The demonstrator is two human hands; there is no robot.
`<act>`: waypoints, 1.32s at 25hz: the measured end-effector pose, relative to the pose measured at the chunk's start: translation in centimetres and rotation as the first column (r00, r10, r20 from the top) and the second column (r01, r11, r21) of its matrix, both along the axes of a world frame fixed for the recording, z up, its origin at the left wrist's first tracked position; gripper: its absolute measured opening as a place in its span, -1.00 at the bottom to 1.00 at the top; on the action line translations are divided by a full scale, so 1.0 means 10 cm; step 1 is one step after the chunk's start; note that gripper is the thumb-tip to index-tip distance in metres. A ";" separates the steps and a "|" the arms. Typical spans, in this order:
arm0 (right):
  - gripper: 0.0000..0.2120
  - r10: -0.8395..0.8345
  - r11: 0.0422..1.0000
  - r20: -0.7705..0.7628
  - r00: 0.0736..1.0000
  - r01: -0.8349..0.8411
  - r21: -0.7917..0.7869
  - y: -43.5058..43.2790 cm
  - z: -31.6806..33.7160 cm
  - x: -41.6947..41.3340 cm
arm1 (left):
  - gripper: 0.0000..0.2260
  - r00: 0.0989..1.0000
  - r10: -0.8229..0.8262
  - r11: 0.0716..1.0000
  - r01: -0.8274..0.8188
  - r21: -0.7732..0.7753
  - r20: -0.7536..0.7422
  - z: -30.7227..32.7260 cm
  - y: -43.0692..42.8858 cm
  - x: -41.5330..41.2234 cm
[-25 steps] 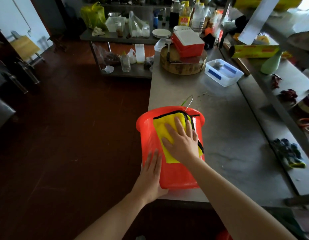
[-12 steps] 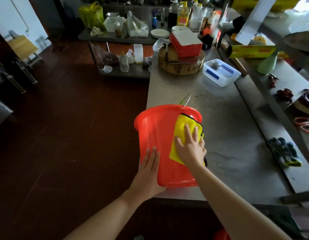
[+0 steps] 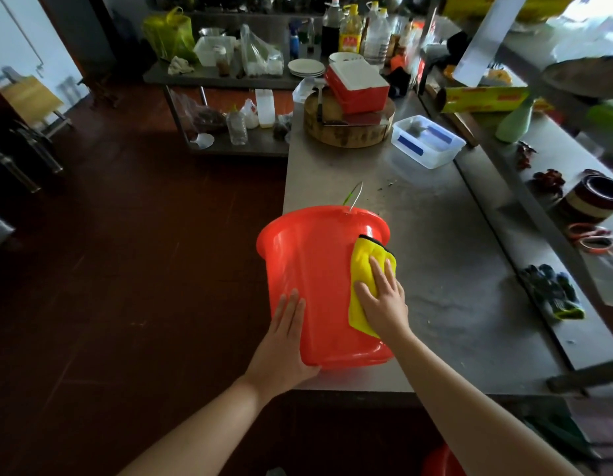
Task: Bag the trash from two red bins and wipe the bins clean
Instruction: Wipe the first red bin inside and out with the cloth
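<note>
Floor: dark red-brown floor (image 3: 126, 269) fills the left side.
Side table: a low steel side table (image 3: 208, 75) stands at the far left, with a yellow-green bag (image 3: 167, 34) at its left end and white plates (image 3: 306, 67) at its right.
Left arm: bare, it reaches up from the lower edge towards the counter's near left corner.
Left hand: the left hand (image 3: 284, 338) lies flat on the bin's left flank near the base, fingers straight and close together, grasping nothing. The heel of the hand sits at the base edge.
Task's thing: the red bin (image 3: 315, 269) is tipped over on the near left corner of the steel counter (image 3: 452, 269), base towards the person and wide rim away. Only its outer wall shows.
Handle: a thin wire handle (image 3: 354, 197) sticks up past the far rim.
Cloth: a yellow cloth (image 3: 361, 266) with a black edge lies flat on the bin's right flank.
Right hand: the right hand (image 3: 384, 304) presses the cloth to the wall with straight, slightly spread fingers (a flat press, not a clutch).
Right arm: bare, it runs in from the lower right.
Far counter: a round wooden block (image 3: 346, 132) carries a red box (image 3: 356, 84). A clear tub (image 3: 428, 140) sits just right of the block.
Right edge: dark gloves (image 3: 552, 293) with a yellow cuff lie well apart from the bin.
</note>
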State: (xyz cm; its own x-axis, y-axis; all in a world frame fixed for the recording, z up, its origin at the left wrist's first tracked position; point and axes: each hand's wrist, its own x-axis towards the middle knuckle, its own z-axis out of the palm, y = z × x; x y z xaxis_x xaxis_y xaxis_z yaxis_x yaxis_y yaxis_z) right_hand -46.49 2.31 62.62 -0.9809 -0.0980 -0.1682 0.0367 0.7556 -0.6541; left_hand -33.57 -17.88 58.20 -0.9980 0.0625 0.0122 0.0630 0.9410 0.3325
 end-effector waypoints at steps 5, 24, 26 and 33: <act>-0.33 0.089 0.962 -0.142 0.986 -0.048 0.267 -0.34 0.06 0.31 | 0.14 0.999 0.017 1.000 -0.016 -0.023 0.044 0.04 0.15 -0.11; -0.36 0.056 0.969 -0.147 0.987 -0.018 0.247 -0.16 -0.07 0.60 | 0.10 0.999 -0.038 0.994 0.035 -0.107 -0.028 0.05 0.18 -0.15; -0.38 0.233 0.921 -0.276 0.932 -0.120 0.372 -0.24 -0.13 0.77 | 0.09 0.989 -0.108 0.986 0.093 -0.141 -0.105 0.03 0.14 -0.15; -0.38 0.083 0.991 -0.149 0.985 -0.066 0.120 0.23 -0.24 0.62 | 0.24 1.000 0.004 0.999 -0.005 0.034 0.028 -0.06 0.00 -0.11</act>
State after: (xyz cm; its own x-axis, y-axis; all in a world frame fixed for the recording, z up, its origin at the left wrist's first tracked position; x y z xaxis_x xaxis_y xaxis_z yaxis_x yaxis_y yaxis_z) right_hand -40.31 4.59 60.18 -0.9866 -0.1604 -0.0309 -0.1163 0.8227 -0.5564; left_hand -34.69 -17.87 57.61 -0.9982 0.0576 -0.0139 0.0486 0.9294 0.3658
